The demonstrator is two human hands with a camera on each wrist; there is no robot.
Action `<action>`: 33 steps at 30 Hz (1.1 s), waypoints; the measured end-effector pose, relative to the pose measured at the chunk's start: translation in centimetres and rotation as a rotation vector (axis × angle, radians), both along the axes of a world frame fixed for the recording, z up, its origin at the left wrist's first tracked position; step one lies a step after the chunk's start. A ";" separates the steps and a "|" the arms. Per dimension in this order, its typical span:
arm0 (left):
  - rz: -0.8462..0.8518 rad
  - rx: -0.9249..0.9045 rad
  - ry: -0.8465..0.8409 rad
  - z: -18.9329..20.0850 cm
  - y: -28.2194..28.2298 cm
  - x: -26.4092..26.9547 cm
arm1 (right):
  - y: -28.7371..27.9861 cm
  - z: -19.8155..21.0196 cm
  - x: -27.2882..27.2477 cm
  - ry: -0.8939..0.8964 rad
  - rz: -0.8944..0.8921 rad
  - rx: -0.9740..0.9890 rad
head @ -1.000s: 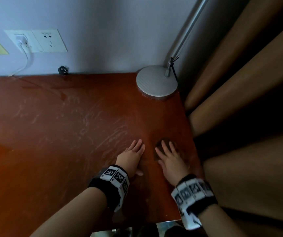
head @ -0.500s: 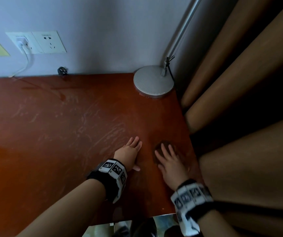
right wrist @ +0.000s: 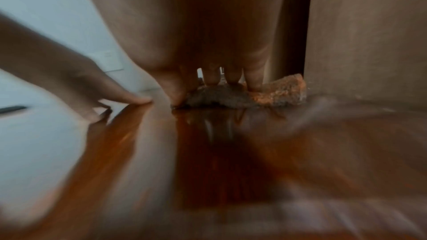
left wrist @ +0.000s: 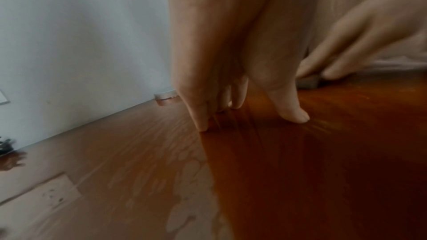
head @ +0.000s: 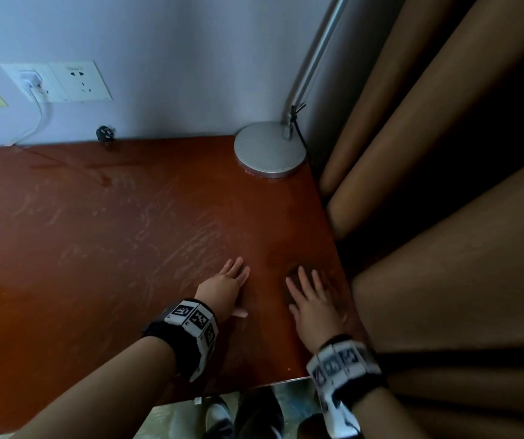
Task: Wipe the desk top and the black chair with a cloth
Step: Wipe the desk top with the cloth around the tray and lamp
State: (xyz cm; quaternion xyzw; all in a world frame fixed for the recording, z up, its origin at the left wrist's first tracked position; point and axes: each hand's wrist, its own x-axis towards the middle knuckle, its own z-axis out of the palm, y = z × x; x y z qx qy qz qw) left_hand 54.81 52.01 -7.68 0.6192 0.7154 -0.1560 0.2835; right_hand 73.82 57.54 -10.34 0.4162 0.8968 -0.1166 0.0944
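Right hand [head: 313, 307] fingers [right wrist: 211, 77] flat, pressing small brown cloth [right wrist: 221, 96] on reddish-brown wooden tabletop [head: 112, 248]. Left hand [head: 222, 289] fingers flat just beside cloth, empty.

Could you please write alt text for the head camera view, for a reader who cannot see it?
The right hand presses a brown cloth flat on a reddish desk top near its right edge; the left hand lies flat beside it. A lamp base stands at the back corner, by brown curtains.

No readable text — wristband [head: 191, 316] markers only coded patterns, no lettering
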 end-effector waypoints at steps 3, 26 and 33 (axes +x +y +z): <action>-0.002 0.001 0.000 0.1 -0.1 0.0 | -5.5 -2.0 3.6 0.101 0.038 0.032; 0.007 0.058 -0.039 -0.4 -1.3 0.1 | -1.8 -0.6 6.7 0.102 -0.175 -0.082; -0.076 0.048 -0.014 0.5 -3.0 -0.3 | 8.4 -0.1 0.9 0.042 -0.227 -0.192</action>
